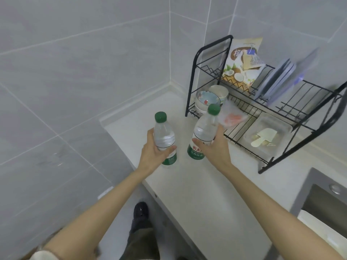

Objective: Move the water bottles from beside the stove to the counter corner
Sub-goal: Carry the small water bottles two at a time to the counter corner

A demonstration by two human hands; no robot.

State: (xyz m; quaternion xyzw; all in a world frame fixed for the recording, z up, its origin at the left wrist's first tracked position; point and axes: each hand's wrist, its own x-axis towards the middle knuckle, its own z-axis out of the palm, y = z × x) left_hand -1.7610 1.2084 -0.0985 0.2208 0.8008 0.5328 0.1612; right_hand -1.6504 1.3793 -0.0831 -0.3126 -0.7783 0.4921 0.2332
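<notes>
Over the counter point(187, 184), corner at twelve o'clock: left hand point(155, 152) grips the left bottle point(164, 136) upright, right hand point(212, 147) grips the right bottle point(203, 132), tilted toward the dish rack point(281, 109) at two o'clock. Nearly done, I'd say: set-down and release remain.

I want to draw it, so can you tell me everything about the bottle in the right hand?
The bottle is clear, ribbed plastic. It has a green screw cap, closed, and a white and green label with red characters near the bottom. It leans, with the cap tipped to the right. The right hand grips its middle, thumb on the near side. Its base is low over the pale counter. Whether it touches cannot be told.
</notes>
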